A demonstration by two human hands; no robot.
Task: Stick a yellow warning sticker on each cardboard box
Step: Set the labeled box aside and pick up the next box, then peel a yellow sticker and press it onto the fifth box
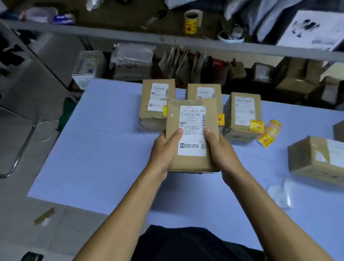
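I hold a cardboard box [189, 161] with a white shipping label above the blue table [98, 146]. My left hand [164, 150] grips its left side and my right hand [221, 153] its right side, thumbs on the label. No yellow sticker shows on this box. Behind it stand three boxes: a left one [153, 101], a middle one [204, 91] and a right one [243, 116], each with a yellow warning sticker. A strip of yellow stickers [269, 133] lies beside the right one.
Another cardboard box [321, 158] lies at the right, with part of one more behind it. White backing scraps [280, 193] lie on the table. A sticker roll [191, 21] stands on the shelf above. Parcels and bags crowd the space behind the table.
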